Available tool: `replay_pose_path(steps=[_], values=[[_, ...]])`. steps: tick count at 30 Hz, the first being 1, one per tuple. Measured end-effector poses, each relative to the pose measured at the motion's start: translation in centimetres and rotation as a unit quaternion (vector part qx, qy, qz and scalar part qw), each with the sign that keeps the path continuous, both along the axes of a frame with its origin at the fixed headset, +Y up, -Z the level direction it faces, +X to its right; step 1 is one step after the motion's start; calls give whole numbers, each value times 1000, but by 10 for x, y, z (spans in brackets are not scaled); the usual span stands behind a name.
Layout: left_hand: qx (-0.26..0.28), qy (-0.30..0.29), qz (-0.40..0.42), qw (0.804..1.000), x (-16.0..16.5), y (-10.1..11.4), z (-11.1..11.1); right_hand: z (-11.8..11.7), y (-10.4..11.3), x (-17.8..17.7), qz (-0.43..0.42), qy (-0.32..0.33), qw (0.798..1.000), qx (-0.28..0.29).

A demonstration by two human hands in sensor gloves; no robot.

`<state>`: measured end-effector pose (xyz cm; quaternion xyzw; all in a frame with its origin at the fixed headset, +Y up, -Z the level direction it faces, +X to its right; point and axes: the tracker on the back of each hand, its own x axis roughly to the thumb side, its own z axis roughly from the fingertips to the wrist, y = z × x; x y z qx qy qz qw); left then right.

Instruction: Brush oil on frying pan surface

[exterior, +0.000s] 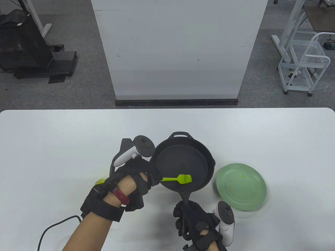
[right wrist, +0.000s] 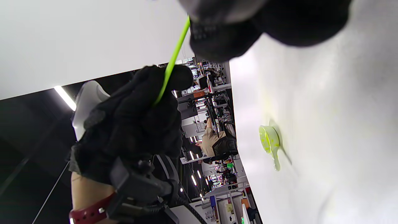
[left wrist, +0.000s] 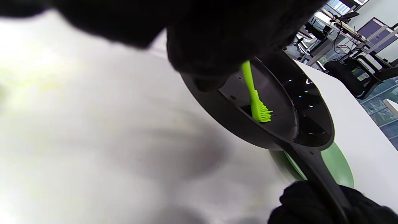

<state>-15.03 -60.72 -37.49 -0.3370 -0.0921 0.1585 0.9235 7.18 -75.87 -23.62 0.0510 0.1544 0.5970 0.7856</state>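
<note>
White table [exterior: 52, 136], grey carpet beyond; left hand [exterior: 136, 175] grips brush [exterior: 180, 179], right hand [exterior: 195, 222] pan handle [exterior: 184, 198].

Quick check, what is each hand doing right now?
Left hand: grips the lime-green silicone brush, bristles in the pan.
Right hand: grips the black cast-iron frying pan by its handle.

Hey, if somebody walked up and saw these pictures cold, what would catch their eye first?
Probably the bright green brush, its bristles down inside the black frying pan near the middle of the white table. The left hand holds the brush by its handle, while the right hand grips the pan's handle at the near edge. Just right of the pan sits a pale green plate.
</note>
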Motion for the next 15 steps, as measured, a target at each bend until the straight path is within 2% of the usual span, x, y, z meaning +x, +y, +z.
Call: replay_pose_path(steps=[5,10,15], values=[[-1,8,-17,1000,-16,0,1,0,0,1,-1,-2,1000,-1],[-15,-8,-13,1000,-23,-7,6,0,0,2,-2,-8,1000,-1],[-26,2,86,996,-37,-15,12,0,0,3,-2,-9,1000,-1]])
